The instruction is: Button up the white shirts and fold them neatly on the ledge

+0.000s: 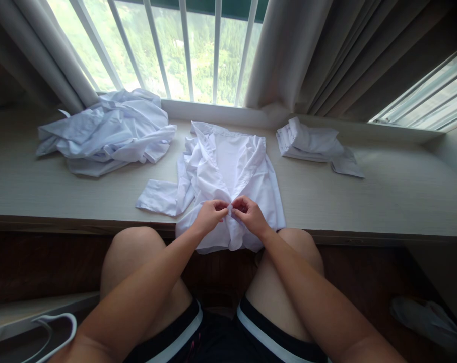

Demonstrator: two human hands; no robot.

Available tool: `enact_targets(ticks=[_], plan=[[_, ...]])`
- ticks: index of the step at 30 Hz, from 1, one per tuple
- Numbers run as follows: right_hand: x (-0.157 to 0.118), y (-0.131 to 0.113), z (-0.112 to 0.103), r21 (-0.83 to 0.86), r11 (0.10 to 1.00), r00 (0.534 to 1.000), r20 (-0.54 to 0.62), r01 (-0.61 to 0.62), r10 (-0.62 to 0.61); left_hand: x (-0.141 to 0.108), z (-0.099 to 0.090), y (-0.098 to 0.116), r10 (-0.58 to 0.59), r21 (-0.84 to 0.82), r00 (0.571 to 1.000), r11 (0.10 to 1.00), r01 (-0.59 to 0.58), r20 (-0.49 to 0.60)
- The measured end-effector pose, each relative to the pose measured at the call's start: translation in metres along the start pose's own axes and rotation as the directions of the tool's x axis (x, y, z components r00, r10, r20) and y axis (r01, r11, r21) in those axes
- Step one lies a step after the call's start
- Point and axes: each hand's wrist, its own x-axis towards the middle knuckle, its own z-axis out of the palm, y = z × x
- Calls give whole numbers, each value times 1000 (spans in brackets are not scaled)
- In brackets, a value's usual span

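Note:
A white shirt (pixel 253 174) lies front up on the ledge before me, its collar toward the window and its hem hanging over the front edge. My left hand (pixel 212 214) pinches one front edge of it near the middle. Close beside, almost touching, my right hand (pixel 250 213) pinches the other front edge. The two edges meet at my fingertips, and above them the shirt spreads open in a V. Any button between the fingers is too small to make out. One sleeve (pixel 160 196) is bent out to the left on the ledge.
A crumpled heap of white clothes (pixel 111 131) sits at the left by the barred window (pixel 175 50). On the right is a folded white stack (pixel 307 141). Grey curtains (pixel 288 50) hang behind. A white plastic bag (pixel 425 317) rests low at the right.

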Motion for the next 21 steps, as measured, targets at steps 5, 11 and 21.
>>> enact_targets(ticks=[5,11,21], plan=[[0,-1,1,-7,1000,1000,-10,-9,9,-3,0,4,23,7,999,1000,-23,30],[0,-2,2,-39,999,1000,3,-1,1,-2,3,-5,83,91,996,992,-85,24],[3,2,-2,-4,1000,1000,27,-16,16,3,5,-10,168,286,985,946,-153,-29]])
